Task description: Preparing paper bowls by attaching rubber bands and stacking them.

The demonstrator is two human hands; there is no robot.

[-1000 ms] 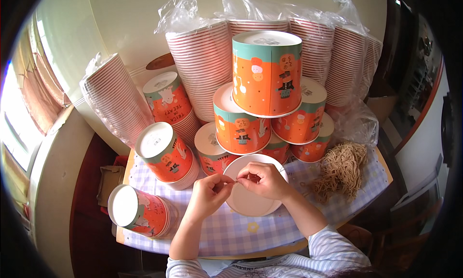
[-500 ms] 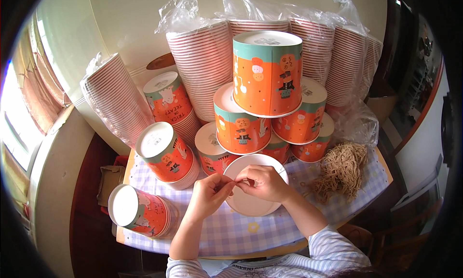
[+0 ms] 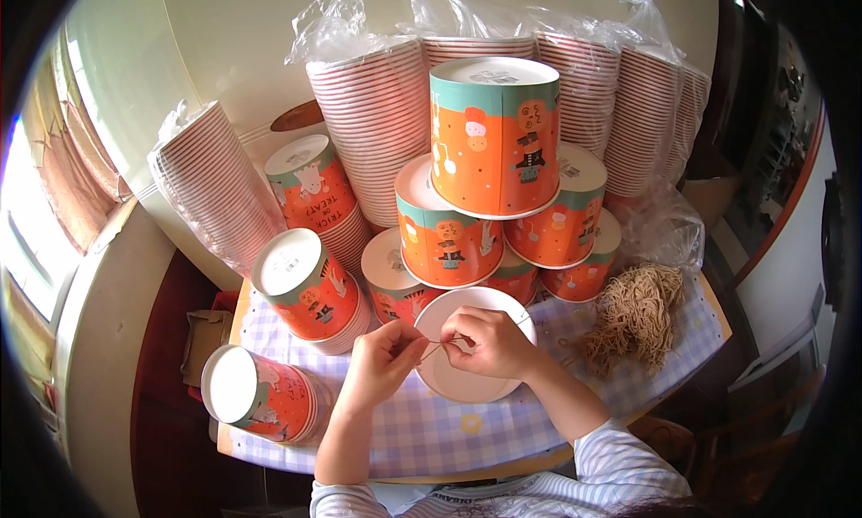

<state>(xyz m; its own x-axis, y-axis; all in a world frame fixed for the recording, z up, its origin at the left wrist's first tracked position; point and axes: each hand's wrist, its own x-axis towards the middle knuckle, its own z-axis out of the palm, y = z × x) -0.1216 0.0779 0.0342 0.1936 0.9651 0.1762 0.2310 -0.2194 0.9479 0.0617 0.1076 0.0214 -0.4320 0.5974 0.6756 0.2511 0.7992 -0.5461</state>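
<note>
In front of me is a white round paper bucket (image 3: 476, 388), and both my hands are over it. My left hand (image 3: 386, 361) pinches one part of a thin beige cord (image 3: 436, 345) between thumb and fingers. Just to its right, my right hand (image 3: 489, 341) grips the cord too, with a small loop showing by its fingertips. A short piece of cord (image 3: 523, 318) shows at the bucket's right rim. To the right of my hands lies a tangled heap of beige cords (image 3: 642, 311).
Orange and green printed buckets (image 3: 496, 150) are piled upside down just beyond my hands. More upside-down stacks (image 3: 310, 285) stand at the left. Tall plastic-wrapped bucket stacks (image 3: 373, 114) line the back. A checkered cloth (image 3: 422, 437) covers the table.
My hands have drawn slightly apart, my left hand moving a little left and down. More cord now shows between them, with a small loop at the right fingers.
</note>
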